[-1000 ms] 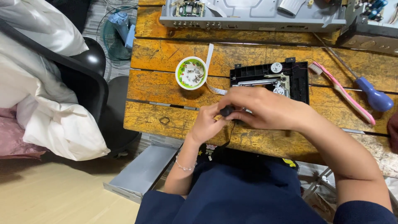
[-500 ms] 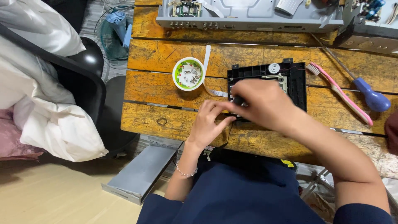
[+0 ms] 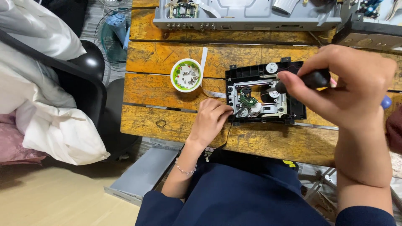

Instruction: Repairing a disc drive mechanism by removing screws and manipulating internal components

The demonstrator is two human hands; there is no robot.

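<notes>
1. We note one black plastic disc-drive mechanism [image 3: 264, 93], rectangular, lying on the worn wooden bench [image 3: 167, 56].
2. Left hand [image 3: 212, 119] rests loosely on its edge, grasping nothing.
3. Right hand [image 3: 347, 86] grips one black-handled screwdriver [image 3: 307, 79].
4. One round bowl [image 3: 186, 75] beside.

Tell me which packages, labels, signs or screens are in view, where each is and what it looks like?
No packages, signs or screens show.
Round white sticker: on the black disc drive mechanism, top right corner; markings too small to tell.
</notes>
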